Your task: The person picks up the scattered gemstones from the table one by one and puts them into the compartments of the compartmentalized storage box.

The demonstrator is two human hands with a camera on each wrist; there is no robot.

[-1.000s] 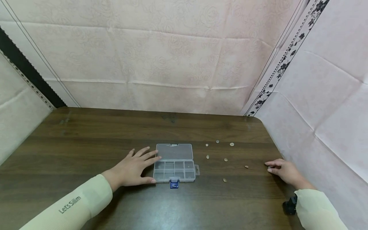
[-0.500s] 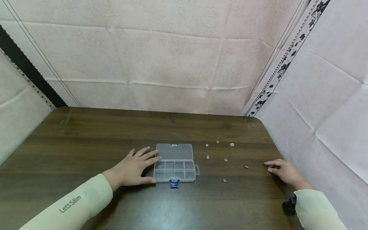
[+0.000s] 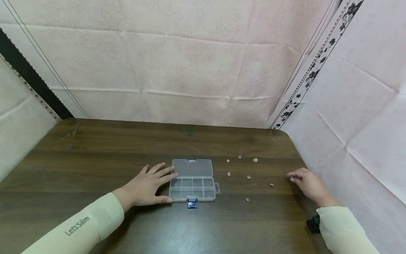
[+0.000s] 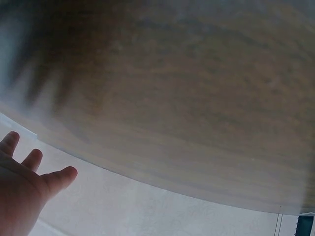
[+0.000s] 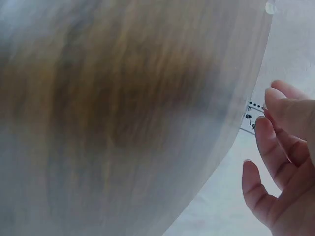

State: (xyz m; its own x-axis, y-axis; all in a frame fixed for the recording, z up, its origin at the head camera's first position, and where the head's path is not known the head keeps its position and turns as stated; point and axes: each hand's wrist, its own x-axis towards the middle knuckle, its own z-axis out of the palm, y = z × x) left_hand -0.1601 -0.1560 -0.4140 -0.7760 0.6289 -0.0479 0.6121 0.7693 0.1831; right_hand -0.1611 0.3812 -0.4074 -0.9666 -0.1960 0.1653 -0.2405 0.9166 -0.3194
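Note:
A clear plastic compartment box [image 3: 192,188] with a blue latch lies on the dark wooden table [image 3: 95,155], its lid [image 3: 192,168] folded back flat. My left hand [image 3: 146,185] rests flat on the table, fingers straight, touching the box's left side. Several small round beads lie scattered right of the box, among them one [image 3: 271,184] nearest my right hand [image 3: 305,182]. That hand hovers low by the table's right edge, fingers loosely curled and empty. The left wrist view shows only fingers [image 4: 29,182] and blurred table; the right wrist view shows relaxed fingers [image 5: 280,162].
Pink cloth walls [image 3: 190,63] close in the table at the back and on both sides. A small black thing [image 3: 313,223] shows at my right wrist. The beads spread between the box and the right edge [image 3: 302,165].
My right hand has lifted slightly and moved left and forward, toward the nearest bead. The left hand and the box have stayed put.

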